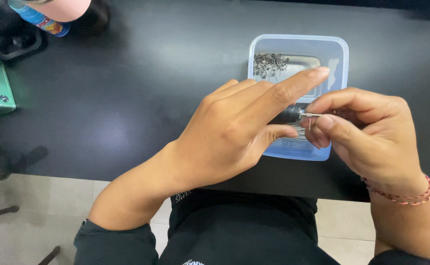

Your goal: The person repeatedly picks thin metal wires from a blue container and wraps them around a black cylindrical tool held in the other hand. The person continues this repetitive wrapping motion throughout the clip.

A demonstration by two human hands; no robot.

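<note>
Basically left hand (234,130) grips the dark tool handle (287,114) closed-fisted, forefinger out, right hand (367,132) fingers (325,122) pinching a small metal pin (312,116) at its tip, over the clear tub (298,44) so parts stay handy.

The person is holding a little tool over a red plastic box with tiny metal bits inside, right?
Not quite: the plastic box is clear with a bluish tint, not red. The head view shows this. The rest holds: the left hand and right hand hold a little dark-handled tool over it, with tiny metal bits inside.
</note>
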